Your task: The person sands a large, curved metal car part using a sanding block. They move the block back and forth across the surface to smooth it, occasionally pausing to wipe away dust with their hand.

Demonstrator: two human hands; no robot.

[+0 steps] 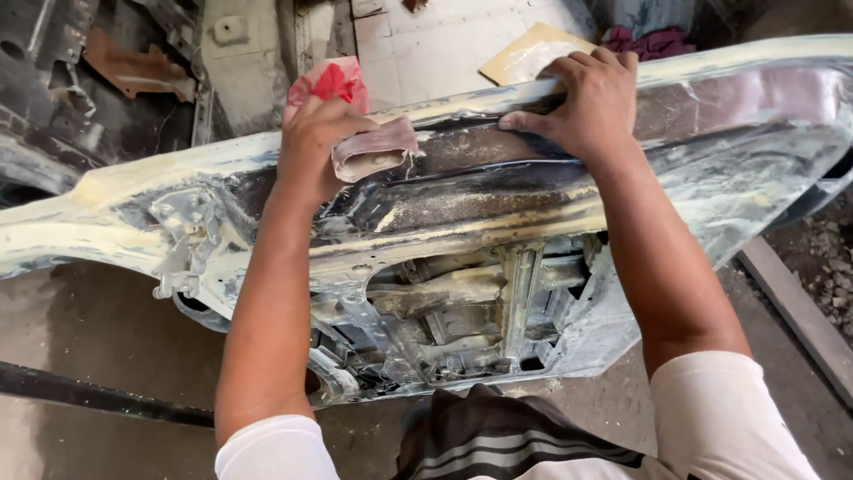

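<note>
A stripped metal car door panel (498, 222) stands on edge in front of me, its inner frame and openings facing me, coated in pale filler and dust. My left hand (315, 142) presses a folded sheet of pinkish sandpaper (378, 151) against the door's upper edge. A red cloth (336, 82) shows just behind that hand. My right hand (591, 102) grips the top rim of the door farther right, fingers curled over it.
A tan sheet of sandpaper (533, 53) lies on the pale tiled floor (418, 44) beyond the door. Dark car body parts (98, 80) sit at upper left. A purple rag (649, 40) lies at the top. A grey beam (800, 311) runs along the right.
</note>
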